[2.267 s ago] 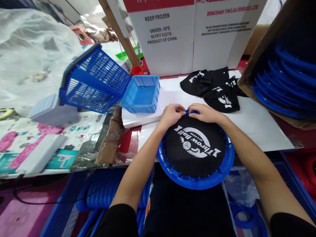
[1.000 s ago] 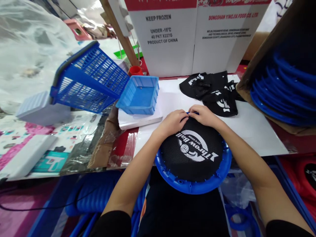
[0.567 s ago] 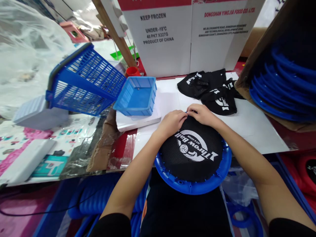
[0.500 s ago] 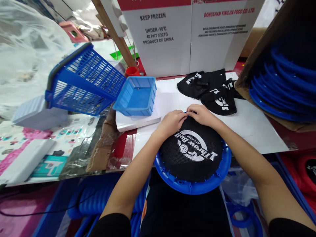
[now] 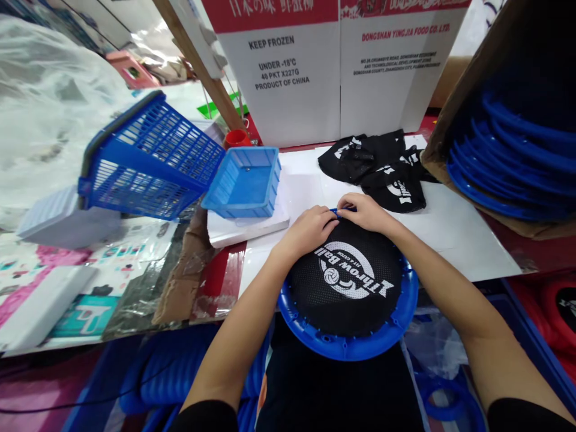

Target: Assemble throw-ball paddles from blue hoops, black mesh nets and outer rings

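Note:
A blue plastic ring [image 5: 348, 349] lies at the table's front edge, partly over my lap. Across it is a round black mesh fabric [image 5: 310, 300] printed in white with "Throw Ball". Small pegs along the ring's near side show at the fabric's edge. At the far rim, my left hand [image 5: 312, 228] has its fingers closed on the fabric edge. Just right of it, my right hand [image 5: 362, 211] pinches the same edge against the ring. The fingertips hide the exact spot they hold. A bit of blue rim shows between the hands.
Several black mesh pieces [image 5: 396, 186] lie beyond my right hand. A carton of blue rings [image 5: 508, 174] stands at right. A light blue tray [image 5: 245, 183] and a blue basket [image 5: 148, 156] sit at left. A white carton [image 5: 292, 108] stands behind.
Both hands remain at the far rim, fingers shifted slightly, and more blue rim shows between them. The whole view has moved a little; the ring lies much as before.

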A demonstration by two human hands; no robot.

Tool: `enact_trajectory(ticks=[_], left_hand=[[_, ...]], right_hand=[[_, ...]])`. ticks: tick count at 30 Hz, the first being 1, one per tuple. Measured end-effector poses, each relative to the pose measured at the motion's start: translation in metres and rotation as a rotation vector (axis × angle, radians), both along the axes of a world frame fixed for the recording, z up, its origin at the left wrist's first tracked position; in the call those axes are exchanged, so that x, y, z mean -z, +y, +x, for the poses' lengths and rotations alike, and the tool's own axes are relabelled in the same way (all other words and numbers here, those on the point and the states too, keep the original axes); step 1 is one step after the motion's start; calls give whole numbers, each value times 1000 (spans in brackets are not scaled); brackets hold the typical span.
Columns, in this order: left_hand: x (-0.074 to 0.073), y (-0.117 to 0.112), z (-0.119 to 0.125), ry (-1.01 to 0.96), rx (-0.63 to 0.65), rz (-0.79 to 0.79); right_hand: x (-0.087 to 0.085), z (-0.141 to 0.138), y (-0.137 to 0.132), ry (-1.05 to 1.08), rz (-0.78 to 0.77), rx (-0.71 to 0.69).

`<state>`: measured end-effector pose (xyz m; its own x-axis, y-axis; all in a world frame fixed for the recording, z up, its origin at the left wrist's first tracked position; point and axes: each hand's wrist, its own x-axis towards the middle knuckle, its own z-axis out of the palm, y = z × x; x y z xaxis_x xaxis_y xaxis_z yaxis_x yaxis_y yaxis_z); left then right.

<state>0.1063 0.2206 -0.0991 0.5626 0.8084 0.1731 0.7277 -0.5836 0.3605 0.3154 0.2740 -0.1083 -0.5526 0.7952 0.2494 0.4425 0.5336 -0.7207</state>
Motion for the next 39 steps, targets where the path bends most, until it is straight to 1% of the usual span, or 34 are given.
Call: enact_trajectory(ticks=[3, 5, 7, 10, 12, 16, 18, 19, 20, 21, 22, 23, 24, 25, 26, 28, 29, 30, 32, 34, 36, 38, 39], left_hand=[[-2, -3, 0, -7, 10, 28], [-3, -5, -1, -37, 19, 59], [-6, -7, -1, -79, 39, 80], [-9, -10, -1, -120, 105, 57], [-10, -12, 0, -111, 132, 39], [-8, -12, 2, -63, 108, 53], [-5, -11, 3, -38, 89, 68], [-4, -11, 3, -18, 80, 75], [-3, -11, 4, 5, 72, 82], [-3, -11, 4, 29, 65, 87], [-3, -11, 5, 50, 60, 88], [-4, -11, 6, 67, 57, 83], [-5, -12, 6, 78, 52, 72], [-6, -12, 7, 84, 43, 57], [-7, -13, 8, 87, 32, 38], [-9, -14, 9, 93, 17, 3], [-10, -14, 10, 101, 15, -8], [-11, -14, 11, 111, 19, -13], [-11, -13, 12, 127, 31, -11], [-9, -12, 13, 118, 36, -8], [-7, -11, 13, 95, 37, -5], [-6, -10, 13, 79, 39, 2], [-5, -9, 12, 73, 41, 5]], right_hand=[[-6, 6, -3, 9, -15, -60], [-8, 10, -5, -18, 5, -139], [-9, 13, -6, -43, 32, -187], [-8, 17, -8, -74, 66, -196], [-7, 19, -9, -95, 70, -189], [-5, 22, -12, -102, 45, -193], [-7, 27, -12, -34, 18, -170], [-11, 31, -11, 24, 9, -127], [-16, 37, -10, 88, 20, -53], [-23, 46, -9, 134, 69, 58], [-33, 57, -7, 140, 161, 196], [-43, 69, -5, 99, 287, 353], [-55, 84, -4, -7, 442, 517], [-67, 99, -4, -163, 580, 665], [-77, 115, -4, -327, 677, 789], [-94, 149, -6, -593, 762, 969], [-101, 165, -8, -698, 756, 1020], [-105, 180, -11, -785, 718, 1045], [-113, 207, -16, -911, 586, 1060], [-120, 226, -22, -1001, 492, 1014], [-128, 237, -27, -1062, 470, 933], [-133, 240, -34, -1130, 474, 870], [-135, 240, -37, -1173, 475, 859]])
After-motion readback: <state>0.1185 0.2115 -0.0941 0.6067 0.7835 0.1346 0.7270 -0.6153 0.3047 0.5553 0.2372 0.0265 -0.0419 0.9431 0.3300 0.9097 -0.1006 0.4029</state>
